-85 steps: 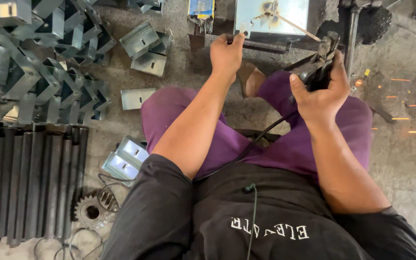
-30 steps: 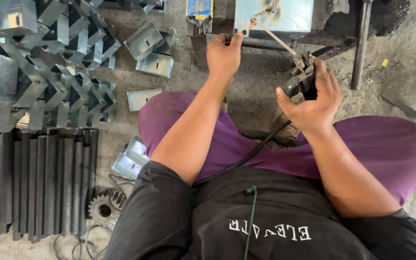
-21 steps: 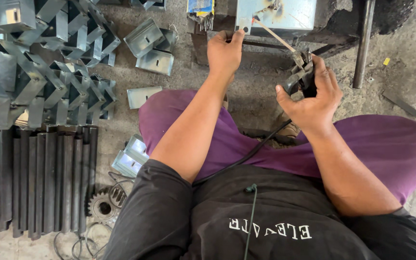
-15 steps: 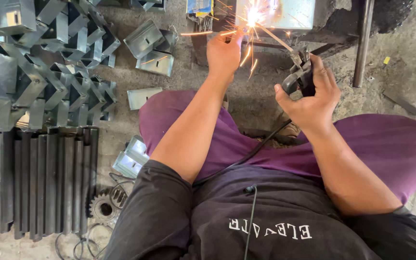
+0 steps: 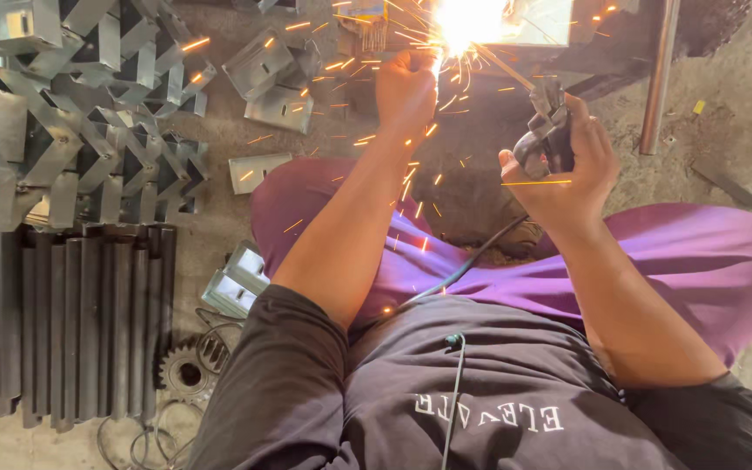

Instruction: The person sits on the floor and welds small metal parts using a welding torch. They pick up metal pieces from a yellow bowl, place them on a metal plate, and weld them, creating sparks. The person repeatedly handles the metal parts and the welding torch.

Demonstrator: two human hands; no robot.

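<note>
In the head view I saw no readable package near the work, only a small blue-and-yellow item (image 5: 365,12) at the top edge, while the pale metal box (image 5: 528,19) sat at the top centre with a white glare and orange sparks bursting from its near left corner. My left hand (image 5: 406,87) was curled against that corner, its grip hidden by glare so I could not tell how tight it was, and my right hand (image 5: 567,170) was wrapped tight on the electrode holder (image 5: 548,130), whose thin rod (image 5: 502,68) slanted up into the spark. Folded steel brackets (image 5: 71,113) and dark bars (image 5: 71,322) crowded the floor to the left, a gear (image 5: 186,374) lay below them, and a pipe (image 5: 660,74) stood right, with bare floor beyond.
</note>
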